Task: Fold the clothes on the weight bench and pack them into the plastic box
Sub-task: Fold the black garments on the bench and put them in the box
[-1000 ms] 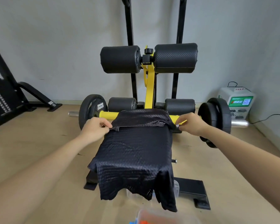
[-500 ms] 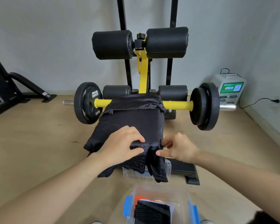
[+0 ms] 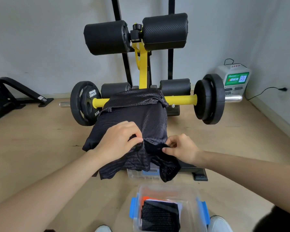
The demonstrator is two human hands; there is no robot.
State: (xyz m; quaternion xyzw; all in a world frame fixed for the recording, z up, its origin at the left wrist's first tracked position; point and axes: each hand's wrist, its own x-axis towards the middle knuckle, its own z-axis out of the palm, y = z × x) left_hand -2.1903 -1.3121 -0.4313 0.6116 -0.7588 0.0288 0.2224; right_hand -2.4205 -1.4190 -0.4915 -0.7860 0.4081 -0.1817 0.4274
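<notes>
On the seat of the black-and-yellow steel weight bench (image 3: 143, 67), draped over its near edge: black mesh fabric garment (image 3: 141, 118). Pinching the bunched near hem with curled fingers and thumb: left hand (image 3: 119, 141) at mid-edge, right hand (image 3: 181, 148) just beside. On the floor below that edge: clear rectangular plastic box with blue latches (image 3: 199, 213), folded black mesh piece (image 3: 159, 215) inside.

Black perforated mesh cloth garment (image 3: 137, 114) — matt; clear glossy plastic box (image 3: 189, 215) — smooth.

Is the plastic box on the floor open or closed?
Open. No lid covers the plastic box, and the folded clothes inside it show plainly from above.
</notes>
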